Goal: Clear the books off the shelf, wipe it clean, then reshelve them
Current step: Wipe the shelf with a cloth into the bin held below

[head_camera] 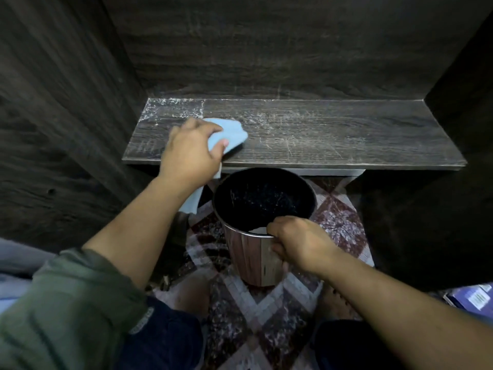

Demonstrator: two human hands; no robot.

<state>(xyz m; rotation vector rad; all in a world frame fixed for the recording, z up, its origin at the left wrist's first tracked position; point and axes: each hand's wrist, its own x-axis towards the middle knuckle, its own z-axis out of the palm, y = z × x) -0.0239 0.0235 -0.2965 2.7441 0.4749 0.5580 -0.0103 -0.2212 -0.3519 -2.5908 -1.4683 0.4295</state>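
The shelf is bare of books, with white dust thick at its 10 o'clock corner and thinner across the middle. The left hand clutches a blue cloth pressed to the board at 9 o'clock. The wipe would go best from the back corner toward 6 o'clock in overlapping strokes, dragging the dust over the front edge. The bin sits just below that edge, with the right hand clamped on its near rim. It should stay under the cloth's path. Inside it is dark, with pale specks and a white scrap at 6 o'clock. What looks like a book lies at 4 o'clock.
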